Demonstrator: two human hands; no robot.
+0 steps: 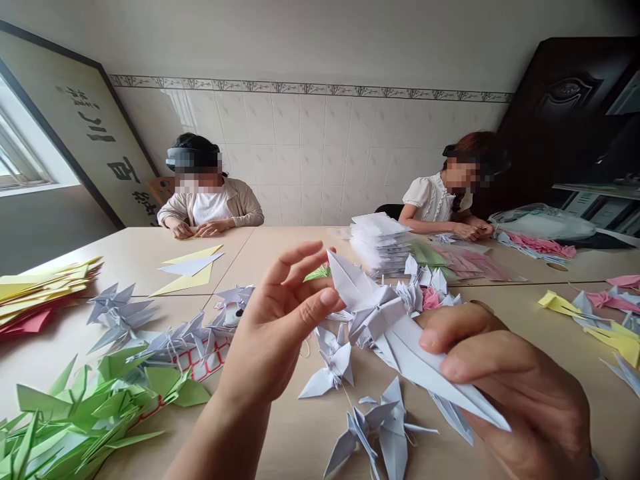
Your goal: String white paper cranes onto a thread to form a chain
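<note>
A white folded paper crane is held up in front of me, its wings spread to the upper left and lower right. My right hand grips the lower-right wing between thumb and fingers. At the other wing, my left hand has thumb and index finger closed at the paper's edge, its other fingers curled above. Below, a white crane with a thread lies on the table, and more white cranes sit nearer to me.
Green paper cranes heap at the front left, near white ones. Yellow and red paper is piled at the left edge. A white packet stack stands at the back. Two people sit across the table, hands on paper pieces.
</note>
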